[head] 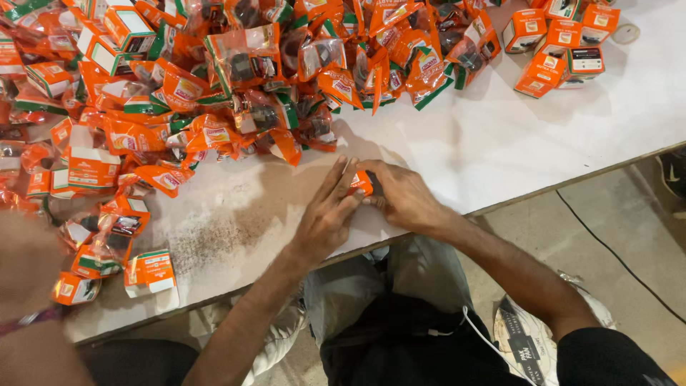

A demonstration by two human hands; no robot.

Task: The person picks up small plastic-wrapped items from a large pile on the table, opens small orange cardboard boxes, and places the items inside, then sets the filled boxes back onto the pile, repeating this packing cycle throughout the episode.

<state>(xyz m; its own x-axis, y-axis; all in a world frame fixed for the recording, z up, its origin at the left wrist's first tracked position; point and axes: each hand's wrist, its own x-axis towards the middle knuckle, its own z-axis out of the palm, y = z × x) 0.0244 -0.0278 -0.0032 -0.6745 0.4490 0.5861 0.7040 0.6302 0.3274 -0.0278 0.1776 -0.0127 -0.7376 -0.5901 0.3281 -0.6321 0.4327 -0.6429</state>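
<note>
My left hand (325, 214) and right hand (400, 193) pinch one orange packet (361, 182) together at the counter (500, 136) edge; a big pile (236, 78) looks unboxed, few boxes (557, 43) finished.

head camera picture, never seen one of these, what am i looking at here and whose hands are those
The single picture comes from a camera worn on a person's head, looking down, so the two bare hands are that person's own. No machine is involved. They sit at a white table. The left hand and right hand meet at the table's near edge, both on one small orange packet. Behind them lies a big heap of orange packets, with small orange boxes at the far right. A blurred arm at the lower left looks like another person's.
</note>
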